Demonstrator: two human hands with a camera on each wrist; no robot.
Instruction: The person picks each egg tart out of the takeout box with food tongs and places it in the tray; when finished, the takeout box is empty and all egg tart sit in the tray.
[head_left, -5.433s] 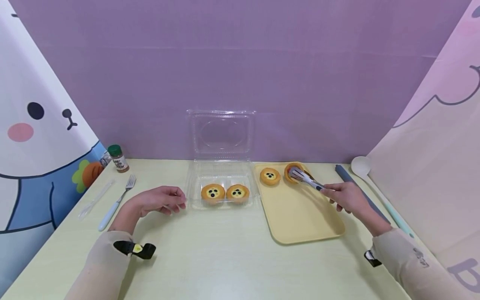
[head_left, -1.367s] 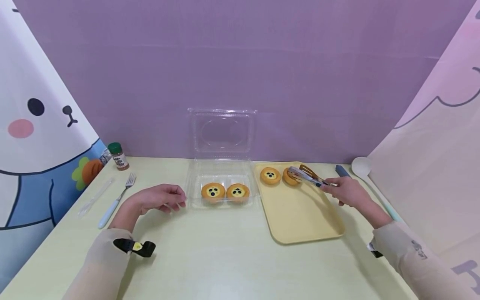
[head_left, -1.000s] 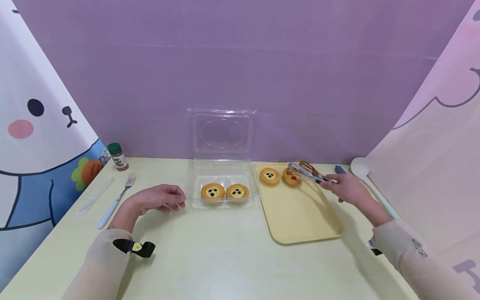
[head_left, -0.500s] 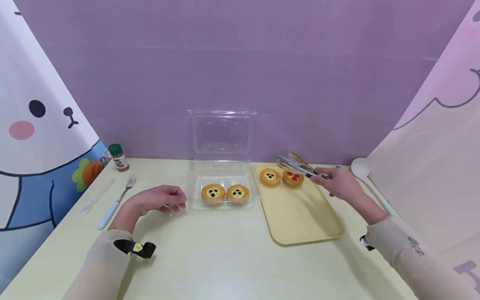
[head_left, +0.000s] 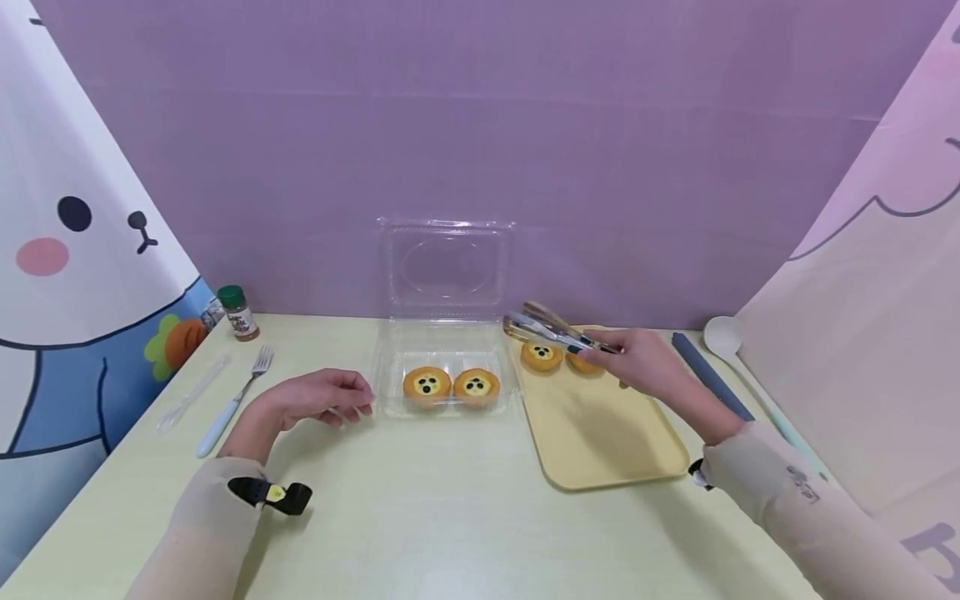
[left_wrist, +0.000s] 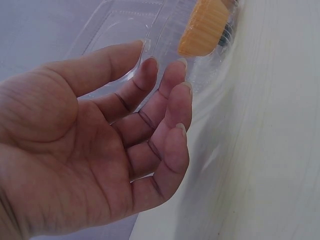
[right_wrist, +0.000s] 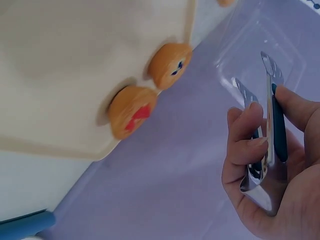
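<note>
Tongs: the metal tongs [head_left: 551, 327] were gripped by the right hand [head_left: 637, 360] round their handle end, tips a little apart and empty, held above the far edge of the yellow tray [head_left: 600, 433].
Tarts on tray: a blueberry tart [head_left: 542, 355] and a red-topped tart [right_wrist: 131, 111] sat side by side near the tray's far edge, the second partly hidden by the hand in the head view.
Judgement: for a clean pick, the tips probably had to straddle a tart's fluted sides and squeeze gently, so the crust did not crumble.
Clear box: the open clamshell box [head_left: 442, 333] held two blueberry tarts [head_left: 451, 387] in front.
Left hand: the left hand [head_left: 318, 398] rested on the bench [head_left: 420, 517] just beside the box, fingers loosely curled, holding nothing.
</note>
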